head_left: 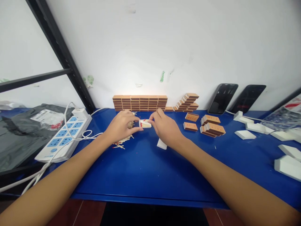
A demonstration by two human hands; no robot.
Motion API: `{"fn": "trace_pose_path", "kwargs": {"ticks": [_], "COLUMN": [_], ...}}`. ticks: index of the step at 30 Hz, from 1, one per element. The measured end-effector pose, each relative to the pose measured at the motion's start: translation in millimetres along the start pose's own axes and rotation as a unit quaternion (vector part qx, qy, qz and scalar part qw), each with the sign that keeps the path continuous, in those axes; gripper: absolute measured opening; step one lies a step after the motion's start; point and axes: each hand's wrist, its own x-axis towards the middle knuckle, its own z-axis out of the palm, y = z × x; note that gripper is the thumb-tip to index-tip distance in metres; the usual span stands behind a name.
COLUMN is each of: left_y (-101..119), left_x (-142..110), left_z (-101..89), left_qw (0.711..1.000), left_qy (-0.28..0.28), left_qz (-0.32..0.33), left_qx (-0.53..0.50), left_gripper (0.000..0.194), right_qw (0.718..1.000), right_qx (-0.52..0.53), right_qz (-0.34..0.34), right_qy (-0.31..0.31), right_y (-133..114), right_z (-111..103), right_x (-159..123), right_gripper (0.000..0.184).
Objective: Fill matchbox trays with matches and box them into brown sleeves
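Note:
A small white matchbox tray (145,123) with red-tipped matches in it sits between my two hands above the blue table (145,169). My left hand (122,125) pinches its left end with curled fingers. My right hand (166,128) grips its right end with thumb and fingers. A loose pile of matches (120,143) lies under and beside my left hand. A white box piece (161,144) lies on the table just below my right wrist.
Stacked brown matchboxes (140,103) line the wall, with a slanted stack (187,102) and loose boxes (210,125) to the right. White trays (244,134) lie at the far right. Two phones (223,98) lean on the wall. A power strip (64,135) and grey bag (21,131) lie left.

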Motion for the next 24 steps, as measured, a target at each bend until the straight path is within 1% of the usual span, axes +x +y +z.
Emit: {"fn": "trace_pose_path", "kwargs": {"ticks": [4,13,24], "left_y": [1.2,0.2,0.2], "left_x": [0.9,0.2,0.3], "left_z": [-0.9,-0.6,-0.9], "left_qw": [1.0,1.0,1.0], "left_qy": [-0.002,0.01,0.007], "left_qz": [0.001,0.005,0.0], "left_qx": [0.002,0.001,0.0], "left_gripper": [0.04,0.04,0.04], "right_qw": [1.0,1.0,1.0], "right_qx": [-0.001,-0.005,0.0], "right_qz": [0.006,0.004,0.0], "right_qy": [-0.009,-0.006,-0.007], "right_y": [-1.0,-1.4,-0.2], "right_z": [-1.6,-1.8,-0.3], "right_x": [-0.1,-0.5,-0.6], "right_gripper": [0.021,0.021,0.019]}}
